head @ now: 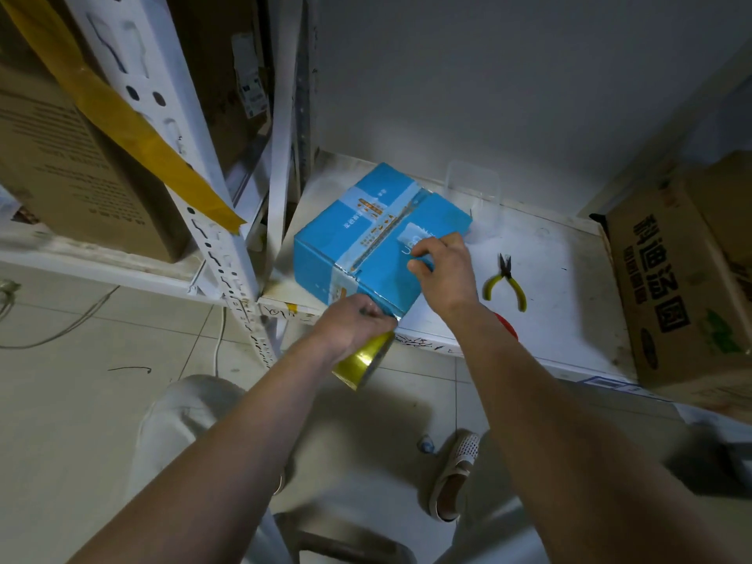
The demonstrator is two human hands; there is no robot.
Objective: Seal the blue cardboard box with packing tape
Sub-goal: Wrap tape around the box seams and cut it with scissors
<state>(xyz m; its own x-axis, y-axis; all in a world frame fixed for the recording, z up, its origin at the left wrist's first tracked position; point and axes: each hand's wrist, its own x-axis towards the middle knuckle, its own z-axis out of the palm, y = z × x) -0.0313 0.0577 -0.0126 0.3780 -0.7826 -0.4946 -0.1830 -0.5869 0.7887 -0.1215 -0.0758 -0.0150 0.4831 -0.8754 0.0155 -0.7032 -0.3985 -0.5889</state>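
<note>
The blue cardboard box (368, 242) sits at the near left of the white shelf (549, 254); the right hand (441, 264) presses its top with curled fingers, likely steadying it, while the left hand (354, 321) grips the glossy yellow tape roll (364, 362) at the near edge (apparently drawing tape down). Yellow-handled pliers (506, 280) lie just right, a brown carton (683, 287) farther right, neither obstructing.

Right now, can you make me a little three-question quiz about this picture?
1. True or false: the yellow-handled pliers lie on top of the blue cardboard box.
2. Which hand holds the shiny gold roll of packing tape? A) left B) right C) neither
3. Fill in: the right hand rests on the ______ of the box.

Key
1. False: they lie on the white shelf, beside the box.
2. A: the left hand grips it at the box's near edge.
3. Top.
</note>
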